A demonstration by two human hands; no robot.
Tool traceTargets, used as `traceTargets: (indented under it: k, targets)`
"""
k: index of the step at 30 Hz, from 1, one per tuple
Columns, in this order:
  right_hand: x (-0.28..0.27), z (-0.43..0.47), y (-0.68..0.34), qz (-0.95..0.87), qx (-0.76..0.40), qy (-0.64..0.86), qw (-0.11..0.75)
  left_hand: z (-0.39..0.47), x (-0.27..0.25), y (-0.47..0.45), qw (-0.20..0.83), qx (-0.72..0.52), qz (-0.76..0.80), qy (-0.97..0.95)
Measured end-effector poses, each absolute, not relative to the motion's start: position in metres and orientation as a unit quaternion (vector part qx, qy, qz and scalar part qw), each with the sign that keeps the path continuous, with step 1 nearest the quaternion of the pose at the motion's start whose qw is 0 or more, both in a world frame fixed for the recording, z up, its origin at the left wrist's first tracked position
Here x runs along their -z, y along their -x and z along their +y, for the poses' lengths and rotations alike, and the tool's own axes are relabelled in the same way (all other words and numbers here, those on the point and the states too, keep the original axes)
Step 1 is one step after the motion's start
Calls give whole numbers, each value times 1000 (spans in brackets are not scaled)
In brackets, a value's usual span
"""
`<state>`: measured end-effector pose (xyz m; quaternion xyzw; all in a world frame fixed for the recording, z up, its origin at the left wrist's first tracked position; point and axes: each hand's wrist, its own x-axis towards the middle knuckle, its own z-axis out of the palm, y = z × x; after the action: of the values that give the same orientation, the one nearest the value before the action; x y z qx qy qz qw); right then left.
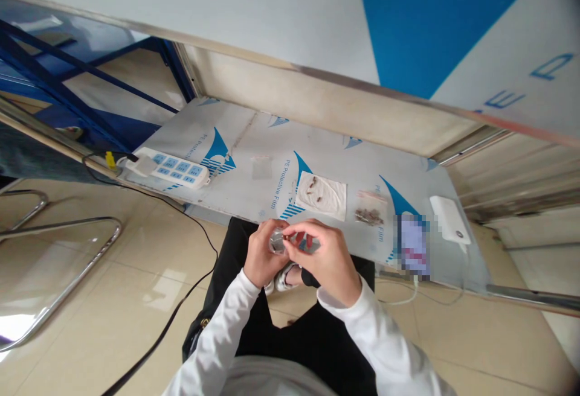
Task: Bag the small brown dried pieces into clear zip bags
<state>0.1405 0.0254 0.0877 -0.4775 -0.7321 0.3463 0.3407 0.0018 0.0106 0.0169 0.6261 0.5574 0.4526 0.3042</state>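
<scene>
In the head view my left hand (261, 258) is closed round a small clear plastic thing (277, 242), perhaps a bag or a small cup; its kind is hard to make out. My right hand (324, 254) pinches a tiny brown piece (286, 237) at the mouth of that clear plastic, its other fingers curled. Both hands meet just off the table's front edge, above my lap. Beyond them a white tissue (334, 198) lies on the table with several small brown pieces (312, 186) on it. To its right lies a clear zip bag (370, 210) holding many similar brown pieces.
A flat clear bag (261, 167) lies on the film-covered table (244, 203). A power strip (174, 168) sits at left, its black cable (199, 227) trailing to the floor. At right are a blurred-out phone (413, 245) and white power bank (448, 220). A shelf (272, 15) overhangs.
</scene>
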Motion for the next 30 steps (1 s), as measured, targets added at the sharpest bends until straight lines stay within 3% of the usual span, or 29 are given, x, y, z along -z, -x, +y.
traceTargets:
  k: [5, 14, 18, 21, 24, 30]
  targets:
    - [-86, 13, -134, -785, -248, 475, 310, 7, -19, -5, 316, -481, 528, -624]
    - [-87, 7, -137, -835, -178, 450, 263, 7, -19, -7, 326, -488, 518, -622]
    - [-77, 16, -145, -820, -222, 432, 303, 8, -13, -8, 322, -469, 543, -617]
    - [-48, 52, -168, -749, -242, 520, 331, 9, -10, -9, 314, -454, 573, -605]
    - [-5, 103, -196, -670, -188, 676, 242, 9, -10, -10, 311, -442, 589, -601]
    - [48, 152, -211, -614, -175, 755, 151, 8, -12, -8, 299, -425, 593, -615]
